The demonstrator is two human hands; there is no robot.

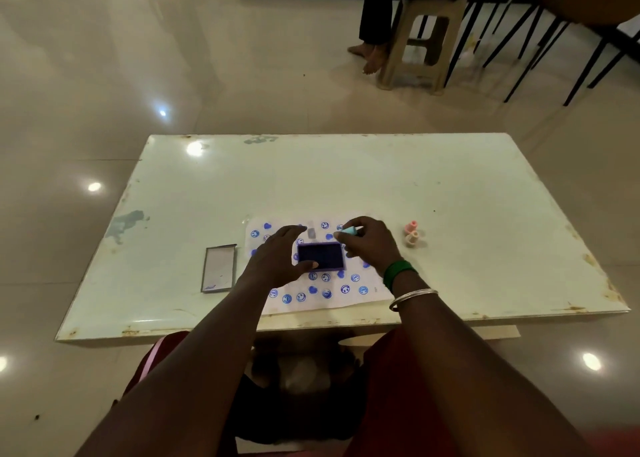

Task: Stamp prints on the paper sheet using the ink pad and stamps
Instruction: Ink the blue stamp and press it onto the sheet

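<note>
A white paper sheet covered with several blue stamp prints lies near the table's front edge. A dark blue ink pad in a purple case sits on the sheet. My left hand rests at the pad's left side, thumb touching its front-left corner. My right hand hovers just right of the pad and pinches a small light-blue stamp, which lies tilted sideways above the pad's far right corner. Two pink stamps stand on the table to the right of the sheet.
The ink pad's grey lid lies open left of the sheet. The pale table has worn edges. Beyond it on the tiled floor, a person sits on a beige plastic stool, next to dark chair legs.
</note>
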